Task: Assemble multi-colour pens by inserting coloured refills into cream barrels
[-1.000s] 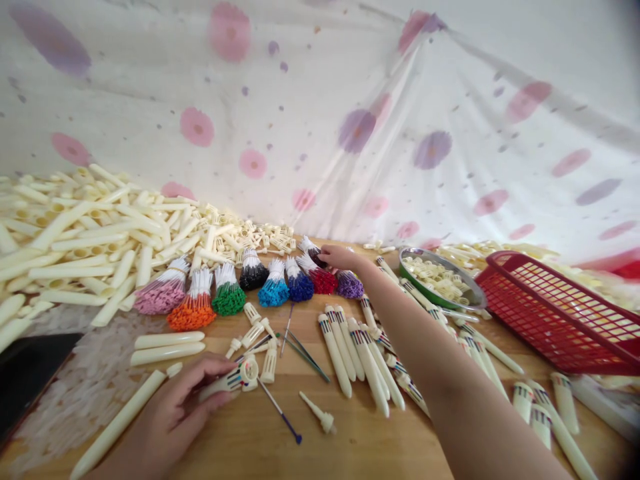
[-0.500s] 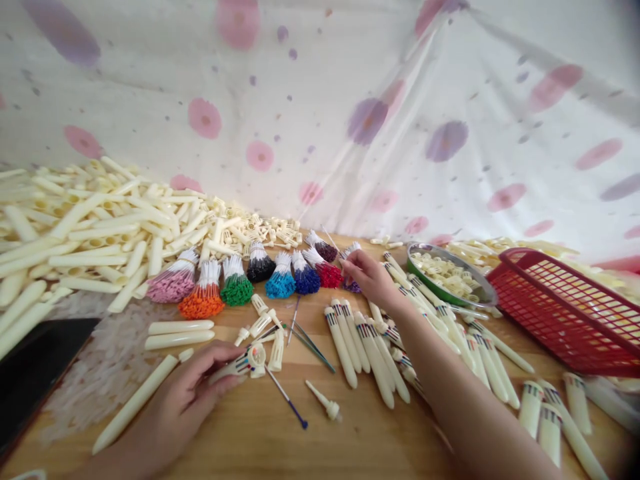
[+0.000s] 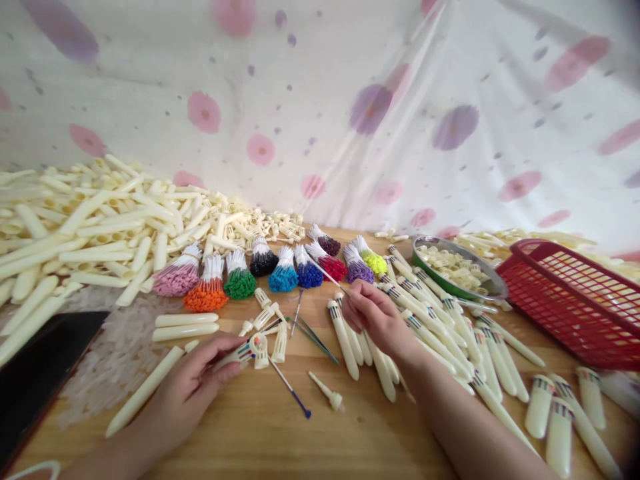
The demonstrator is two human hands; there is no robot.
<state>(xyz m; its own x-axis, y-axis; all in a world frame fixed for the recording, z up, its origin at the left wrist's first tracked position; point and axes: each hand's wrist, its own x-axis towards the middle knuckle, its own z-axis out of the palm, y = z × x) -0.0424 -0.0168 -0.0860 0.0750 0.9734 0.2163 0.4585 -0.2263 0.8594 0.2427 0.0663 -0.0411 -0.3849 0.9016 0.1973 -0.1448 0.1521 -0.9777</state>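
Note:
My left hand [image 3: 193, 383] is closed round a cream pen part [image 3: 243, 353] with coloured refill ends showing at its round end, low on the wooden table [image 3: 280, 440]. My right hand [image 3: 373, 317] pinches a thin refill [image 3: 327, 275] that points up and left toward the row of refill bundles. Those bundles run pink [image 3: 175, 280], orange [image 3: 204, 297], green [image 3: 239, 283], black [image 3: 263, 261], blue [image 3: 284, 277], dark blue, red, purple and yellow-green [image 3: 375, 262]. Between my hands lie loose refills [image 3: 293, 390] and small cream pieces [image 3: 327, 395].
A big heap of cream pen barrels [image 3: 90, 227] fills the left. Assembled pens [image 3: 440, 333] lie right of my right hand. A green-rimmed bowl [image 3: 487, 288] of small parts and a red basket [image 3: 575, 307] stand at the right. A black slab [image 3: 35, 373] is at the left edge.
My right hand has drawn back from the dark bundle at the far end of the row toward me, now with a thin refill pinched in it. The left hand stays put.

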